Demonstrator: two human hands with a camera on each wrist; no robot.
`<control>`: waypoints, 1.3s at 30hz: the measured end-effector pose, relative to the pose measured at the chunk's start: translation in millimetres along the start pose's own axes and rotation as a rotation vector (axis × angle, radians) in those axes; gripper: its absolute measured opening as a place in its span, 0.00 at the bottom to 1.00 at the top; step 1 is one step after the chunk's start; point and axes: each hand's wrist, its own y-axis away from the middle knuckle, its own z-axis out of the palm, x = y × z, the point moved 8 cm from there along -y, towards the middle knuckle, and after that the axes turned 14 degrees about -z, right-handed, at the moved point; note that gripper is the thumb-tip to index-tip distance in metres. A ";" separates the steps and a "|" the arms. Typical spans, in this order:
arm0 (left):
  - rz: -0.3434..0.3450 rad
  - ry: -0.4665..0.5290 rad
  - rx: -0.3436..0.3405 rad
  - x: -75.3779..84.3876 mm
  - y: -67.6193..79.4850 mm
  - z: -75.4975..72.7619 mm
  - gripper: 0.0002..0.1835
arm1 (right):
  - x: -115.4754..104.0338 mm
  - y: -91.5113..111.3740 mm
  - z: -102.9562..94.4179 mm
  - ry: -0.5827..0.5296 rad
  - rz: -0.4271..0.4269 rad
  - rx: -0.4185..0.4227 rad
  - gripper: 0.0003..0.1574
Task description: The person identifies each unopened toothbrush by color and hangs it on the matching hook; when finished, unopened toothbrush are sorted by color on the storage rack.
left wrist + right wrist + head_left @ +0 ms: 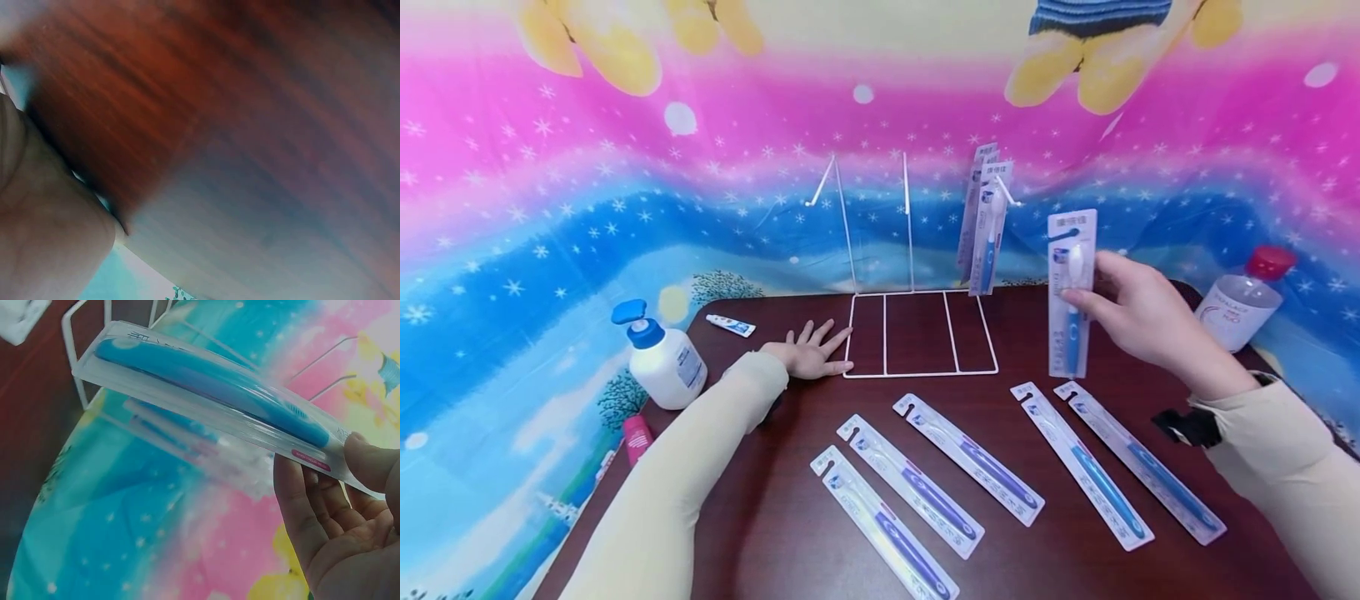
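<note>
My right hand (1142, 312) pinches a packaged toothbrush (1072, 300) between thumb and fingers, upright above the table to the right of a white wire rack (921, 374). In the right wrist view this toothbrush (212, 390) shows its blue handle through clear plastic. Flat on the table, my left hand (808, 354) spreads its fingers, with fingertips at the left edge of the rack's base. Packaged toothbrushes (988, 225) hang from the rack's right hook, one behind another. The left and middle hooks carry nothing. The left wrist view shows part of that hand (50, 219) and blurred table.
Nearer on the table lie three purple packaged toothbrushes (910, 483) and two blue ones (1093, 475). A white pump bottle (666, 367), a small toothpaste tube (730, 324) and a pink tube (637, 438) are at left. A red-capped clear bottle (1236, 308) stands at right.
</note>
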 end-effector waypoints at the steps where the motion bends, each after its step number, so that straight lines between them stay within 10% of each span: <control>1: 0.001 -0.001 0.000 0.4 1.2 -0.4 0.48 | -3.5 -5.5 2.3 -0.007 -0.010 -0.002 0.28; 39: 0.011 -0.030 0.020 0.2 0.6 -0.1 0.46 | 46.4 -100.1 53.2 -0.141 0.127 -0.097 0.32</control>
